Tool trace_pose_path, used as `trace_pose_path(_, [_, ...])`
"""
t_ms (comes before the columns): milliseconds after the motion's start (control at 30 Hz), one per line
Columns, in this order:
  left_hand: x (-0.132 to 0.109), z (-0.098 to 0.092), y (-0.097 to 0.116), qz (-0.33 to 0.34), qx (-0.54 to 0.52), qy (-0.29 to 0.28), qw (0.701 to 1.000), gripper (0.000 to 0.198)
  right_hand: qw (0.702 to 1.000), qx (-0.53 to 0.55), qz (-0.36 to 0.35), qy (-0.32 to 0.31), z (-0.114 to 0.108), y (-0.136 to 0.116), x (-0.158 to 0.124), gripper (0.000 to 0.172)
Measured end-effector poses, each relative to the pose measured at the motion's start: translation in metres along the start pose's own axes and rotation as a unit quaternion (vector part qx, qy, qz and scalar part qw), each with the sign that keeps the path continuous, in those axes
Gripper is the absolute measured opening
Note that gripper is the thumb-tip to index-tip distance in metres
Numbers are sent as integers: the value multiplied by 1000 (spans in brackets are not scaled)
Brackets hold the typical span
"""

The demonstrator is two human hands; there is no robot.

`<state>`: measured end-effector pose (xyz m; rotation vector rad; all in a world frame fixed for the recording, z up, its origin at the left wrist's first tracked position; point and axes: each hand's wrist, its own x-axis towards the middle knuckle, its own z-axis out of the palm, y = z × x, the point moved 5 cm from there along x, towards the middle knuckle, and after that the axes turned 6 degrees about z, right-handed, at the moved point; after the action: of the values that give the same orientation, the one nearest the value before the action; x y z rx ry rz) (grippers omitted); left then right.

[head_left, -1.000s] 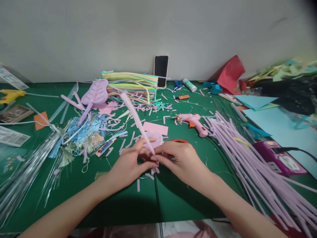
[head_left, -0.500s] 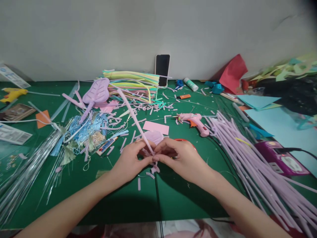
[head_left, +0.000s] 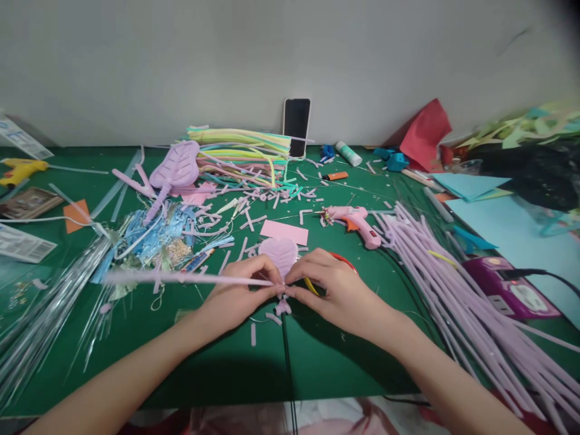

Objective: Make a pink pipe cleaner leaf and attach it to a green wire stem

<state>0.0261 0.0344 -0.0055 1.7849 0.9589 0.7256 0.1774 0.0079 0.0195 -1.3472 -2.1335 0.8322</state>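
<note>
My left hand [head_left: 235, 290] and my right hand [head_left: 335, 287] meet at the middle of the green table [head_left: 190, 362], fingers pinched together. Between them they grip a long lilac pipe cleaner [head_left: 181, 278] that now sticks out level to the left, blurred. Its inner end wraps round a thin dark wire [head_left: 286, 356] running down toward me. A lilac heart-shaped piece [head_left: 278, 249] sits just above my fingertips. Red-handled scissors [head_left: 342, 260] lie partly hidden behind my right hand.
A pink glue gun [head_left: 356, 219], a pink card [head_left: 284, 232] and cut scraps lie beyond my hands. A sheaf of lilac pipe cleaners [head_left: 453, 284] fans right. Coloured stems [head_left: 240, 148], a phone [head_left: 296, 127], a purple power strip [head_left: 512, 290] and clear rods [head_left: 40, 326] surround.
The free end of the pipe cleaner has swung from pointing up and away to lying level on the left. My hands stayed together and shifted slightly.
</note>
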Motion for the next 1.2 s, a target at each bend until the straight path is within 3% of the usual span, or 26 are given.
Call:
trace_pose_path(200, [-2, -1, 5, 3, 45, -3, 999, 13, 999, 35, 24, -5, 0, 2, 0, 9])
trace_pose_path(433, [-7, -14, 13, 26, 84, 18, 996, 10, 994, 31, 57, 92, -12, 9, 1, 13])
trace_pose_path(567, [-6, -12, 13, 24, 90, -2, 996, 9, 997, 41, 38, 52, -6, 0, 1, 2])
trace_pose_path(867, [-10, -4, 14, 69, 113, -30, 991, 11, 999, 33, 38, -11, 4, -4, 1, 8])
trace_pose_path(1033, [-22, -8, 15, 154, 115, -54, 980, 8, 999, 5, 35, -16, 3, 2, -4, 8])
trace_pose_path(1200, [-36, -7, 8, 129, 102, -96, 982, 11, 999, -39, 2, 24, 3, 6, -9, 7])
